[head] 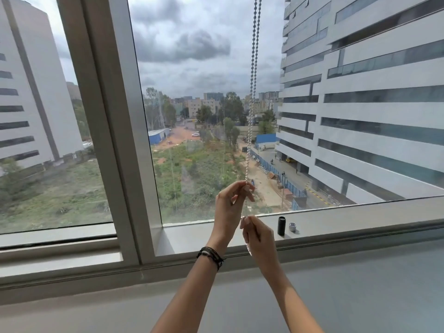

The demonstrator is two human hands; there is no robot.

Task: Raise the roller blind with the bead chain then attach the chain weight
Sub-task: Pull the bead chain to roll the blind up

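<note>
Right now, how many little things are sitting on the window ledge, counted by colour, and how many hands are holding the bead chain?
Black things on the ledge: 1, the black cylinder
Silver things on the ledge: 1, the small silver cap
Hands on the bead chain: 2, the left hand and the right hand
Total: 2 little things, 2 hands
</note>
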